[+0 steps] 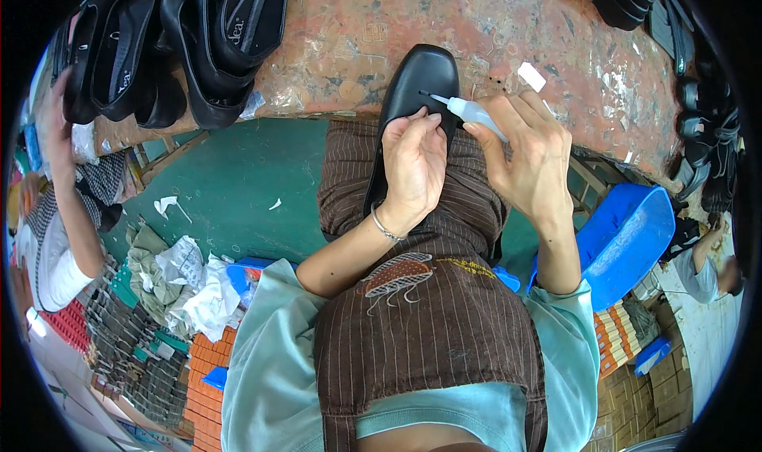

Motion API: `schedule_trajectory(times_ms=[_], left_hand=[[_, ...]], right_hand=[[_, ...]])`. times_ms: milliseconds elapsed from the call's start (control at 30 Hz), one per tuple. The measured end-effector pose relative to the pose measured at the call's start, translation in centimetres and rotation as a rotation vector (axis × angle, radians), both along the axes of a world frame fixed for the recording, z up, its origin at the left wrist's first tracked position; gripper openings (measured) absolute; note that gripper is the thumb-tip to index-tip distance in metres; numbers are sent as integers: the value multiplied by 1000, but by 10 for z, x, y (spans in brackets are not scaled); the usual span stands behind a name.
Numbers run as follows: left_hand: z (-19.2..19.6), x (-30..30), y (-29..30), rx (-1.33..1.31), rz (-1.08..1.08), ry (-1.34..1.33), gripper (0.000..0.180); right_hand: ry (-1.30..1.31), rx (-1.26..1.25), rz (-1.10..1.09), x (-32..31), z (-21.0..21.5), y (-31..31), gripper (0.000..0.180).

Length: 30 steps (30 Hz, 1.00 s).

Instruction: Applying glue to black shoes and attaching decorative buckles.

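A black square-toed leather shoe [422, 71] rests on my lap, its toe reaching over the table edge. My left hand [414, 162] lies over the shoe's upper, palm turned up, fingers curled and thumb pressed against them. What those fingertips pinch, if anything, is hidden. In my right hand [524, 146] is a small white squeeze bottle [475, 114] with a thin nozzle, tilted down to the left. Its dark tip meets or nearly meets the shoe's upper, just beyond my left fingertips, where a small dark mark shows.
Black shoes [218, 47] stand clustered at the table's left; more footwear [702, 126] lies at the right edge. A white tag [531, 76] lies on the worn reddish table [341, 47]. A blue plastic bin [623, 242] stands right. Another person's arm [71, 206] is at far left.
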<state>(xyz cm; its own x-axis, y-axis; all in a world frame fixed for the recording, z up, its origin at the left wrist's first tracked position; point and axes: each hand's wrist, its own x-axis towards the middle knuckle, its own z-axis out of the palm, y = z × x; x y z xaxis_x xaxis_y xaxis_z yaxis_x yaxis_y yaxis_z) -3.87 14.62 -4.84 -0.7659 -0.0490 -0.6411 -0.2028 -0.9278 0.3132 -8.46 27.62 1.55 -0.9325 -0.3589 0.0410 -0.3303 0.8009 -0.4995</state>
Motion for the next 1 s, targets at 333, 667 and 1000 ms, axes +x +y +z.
schedule_trajectory(times_ms=[333, 667, 1000], left_hand=[[-1, -2, -1, 73, 34, -16, 12], [-2, -1, -5, 19, -2, -48, 20], [-8, -2, -8, 155, 52, -15, 8]], right_hand=[[-261, -586, -371, -6, -30, 43, 21], [195, -159, -685, -42, -78, 118, 31], [527, -88, -235, -102, -59, 40, 38]])
